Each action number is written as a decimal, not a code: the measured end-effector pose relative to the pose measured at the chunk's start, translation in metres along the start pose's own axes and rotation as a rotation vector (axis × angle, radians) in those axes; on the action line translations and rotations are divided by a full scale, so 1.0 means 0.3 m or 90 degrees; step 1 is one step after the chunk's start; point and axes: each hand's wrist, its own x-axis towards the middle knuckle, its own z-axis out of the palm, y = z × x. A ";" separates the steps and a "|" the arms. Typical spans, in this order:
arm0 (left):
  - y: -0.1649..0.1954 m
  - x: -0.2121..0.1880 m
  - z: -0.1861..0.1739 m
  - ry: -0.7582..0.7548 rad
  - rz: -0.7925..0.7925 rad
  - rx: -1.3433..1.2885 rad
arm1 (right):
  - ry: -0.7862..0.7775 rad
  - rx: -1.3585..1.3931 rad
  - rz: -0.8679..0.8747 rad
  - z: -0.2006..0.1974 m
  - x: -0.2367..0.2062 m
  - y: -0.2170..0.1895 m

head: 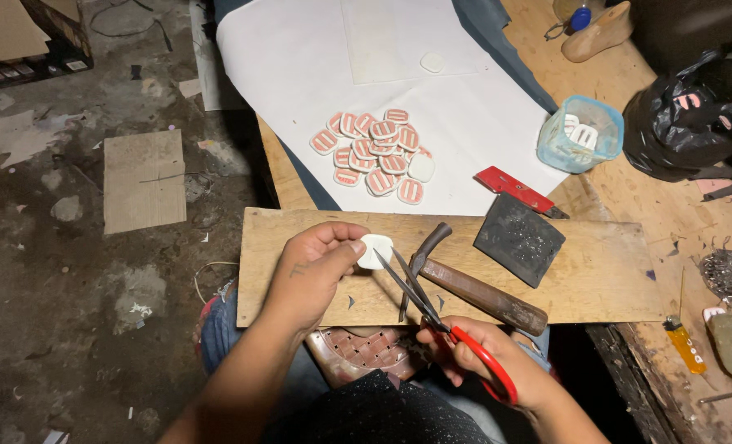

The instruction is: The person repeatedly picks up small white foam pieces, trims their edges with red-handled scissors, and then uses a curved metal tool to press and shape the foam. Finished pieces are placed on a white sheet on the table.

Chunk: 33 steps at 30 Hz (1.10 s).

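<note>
Scissors (431,308) with red handles gripped in right hand (485,353), blades parted, seemingly touching white patch (375,251) pinched by left hand (316,267) above wooden board (596,279), hammer (464,284) alongside.

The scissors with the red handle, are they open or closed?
Open. The scissors in the right hand show two blades spread apart, tips near the white piece.

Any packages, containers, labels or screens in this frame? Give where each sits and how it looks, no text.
No screens or signs.
Black plastic bag: bench, far right; crumpled, glossy.
Blue plastic tub: right of the white sheet; open, translucent, white pieces inside.
Cardboard box: floor, top left; brown, small pale labels along its dark edge.
Cardboard sheet: floor, left; flat, tan rectangle.
</note>
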 end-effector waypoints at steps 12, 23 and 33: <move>0.018 -0.023 0.011 0.001 0.005 0.023 | 0.165 -0.081 0.097 0.027 0.006 0.048; 0.005 -0.026 0.023 0.044 0.018 0.034 | 0.168 -0.173 0.097 0.037 0.006 0.058; -0.008 -0.037 0.058 0.017 -0.006 -0.128 | 0.028 0.000 0.061 0.044 -0.003 0.029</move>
